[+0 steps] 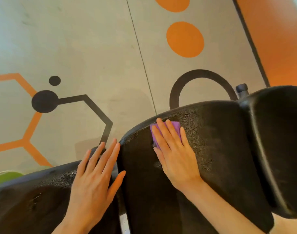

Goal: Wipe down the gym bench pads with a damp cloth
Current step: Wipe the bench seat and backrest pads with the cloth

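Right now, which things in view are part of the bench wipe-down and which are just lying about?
Part of the job:
- purple cloth, pressed flat under the right hand
- middle pad, being wiped
- left pad, with the left hand resting on it
- right pad

Just there:
- green object at the left edge
- dark knob behind the pads

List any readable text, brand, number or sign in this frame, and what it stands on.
None. No text shows on the bench pads, the purple cloth under the right hand, or near the left hand. The floor carries only painted orange and black shapes.
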